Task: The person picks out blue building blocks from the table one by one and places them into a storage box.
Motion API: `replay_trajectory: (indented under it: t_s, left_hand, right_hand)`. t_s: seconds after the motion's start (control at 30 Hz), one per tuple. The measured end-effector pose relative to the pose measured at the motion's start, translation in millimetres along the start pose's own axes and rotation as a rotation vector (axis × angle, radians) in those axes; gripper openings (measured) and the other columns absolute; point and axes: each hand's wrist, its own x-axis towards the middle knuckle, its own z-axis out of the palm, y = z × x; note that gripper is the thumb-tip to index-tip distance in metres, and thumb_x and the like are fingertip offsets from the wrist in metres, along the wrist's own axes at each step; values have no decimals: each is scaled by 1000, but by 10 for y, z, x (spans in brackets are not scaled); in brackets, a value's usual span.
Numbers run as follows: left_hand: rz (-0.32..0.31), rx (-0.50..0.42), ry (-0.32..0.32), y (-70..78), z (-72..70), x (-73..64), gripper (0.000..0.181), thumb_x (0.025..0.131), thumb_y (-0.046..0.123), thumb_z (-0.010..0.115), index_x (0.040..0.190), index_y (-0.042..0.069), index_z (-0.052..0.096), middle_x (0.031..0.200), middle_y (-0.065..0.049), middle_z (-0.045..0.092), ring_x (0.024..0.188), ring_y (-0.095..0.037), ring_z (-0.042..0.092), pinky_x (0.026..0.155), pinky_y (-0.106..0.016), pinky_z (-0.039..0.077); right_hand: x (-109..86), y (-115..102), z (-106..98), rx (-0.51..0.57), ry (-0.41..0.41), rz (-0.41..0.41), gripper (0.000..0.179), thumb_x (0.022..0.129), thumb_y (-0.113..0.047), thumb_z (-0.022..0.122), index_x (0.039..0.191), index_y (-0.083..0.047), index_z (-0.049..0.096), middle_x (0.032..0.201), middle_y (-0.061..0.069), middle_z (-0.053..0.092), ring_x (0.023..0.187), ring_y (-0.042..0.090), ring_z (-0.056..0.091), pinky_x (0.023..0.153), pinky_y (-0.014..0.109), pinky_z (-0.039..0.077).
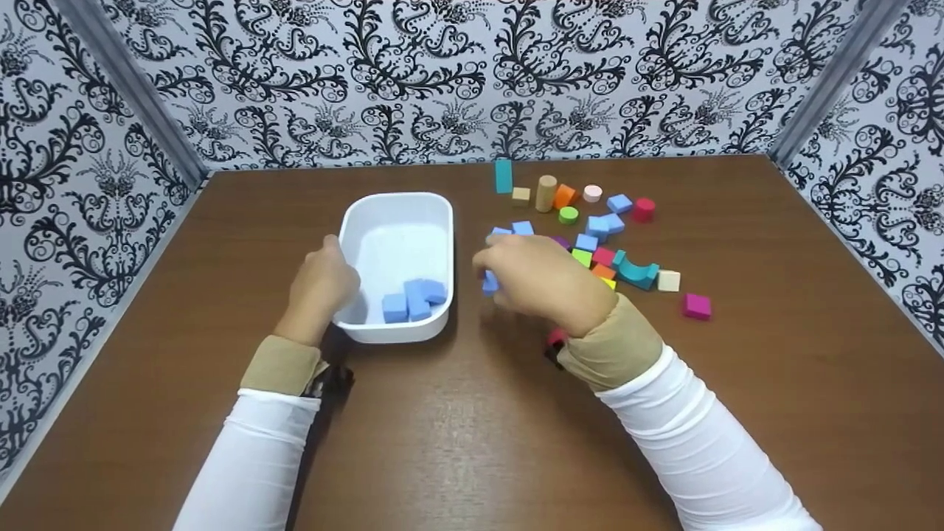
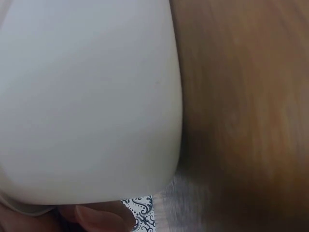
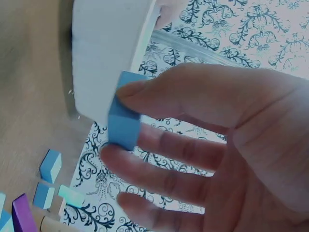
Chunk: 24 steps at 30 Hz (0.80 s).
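Currently I have a blue block (image 3: 124,123) pinched between the thumb and fingertips of my right hand (image 1: 546,276) — near the right side of the white tray (image 1: 398,228), with coloured blocks (image 1: 638,273) scattered beyond on the brown surface (image 1: 457,428). My left hand (image 1: 322,279) grips the tray's left rim, fingers curled — and a few loose blue pieces (image 1: 394,308) lie inside at its near end.
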Motion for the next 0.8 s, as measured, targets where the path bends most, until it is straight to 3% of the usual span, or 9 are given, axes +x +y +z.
replay_trajectory:
  t_s: [0.17, 0.4, 0.8]
  left_hand:
    - [9, 0, 7, 15, -2, -5, 63, 102, 7, 39, 161, -11, 24, 146, -38, 53, 130, -51, 58, 107, -64, 48]
    - [2, -6, 4, 29, -20, -26, 62, 102, 6, 41, 160, -10, 27, 143, -38, 55, 126, -50, 61, 104, -64, 49]
    - [10, 15, 24, -16, -8, 1, 61, 98, 6, 45, 155, -11, 33, 135, -38, 59, 121, -51, 63, 102, -63, 50]
  right_hand:
    - [62, -99, -57, 36, 46, -31, 29, 93, -14, 81, 122, -13, 79, 106, 8, 64, 90, 26, 66, 84, 40, 58]
    - [219, -268, -89, 92, 88, -96, 30, 96, -17, 80, 125, -11, 78, 115, 10, 68, 101, 26, 67, 95, 39, 57]
    - [606, -496, 141, 147, 139, -174, 30, 94, -12, 78, 123, -9, 79, 114, 11, 69, 100, 27, 68, 92, 39, 56]
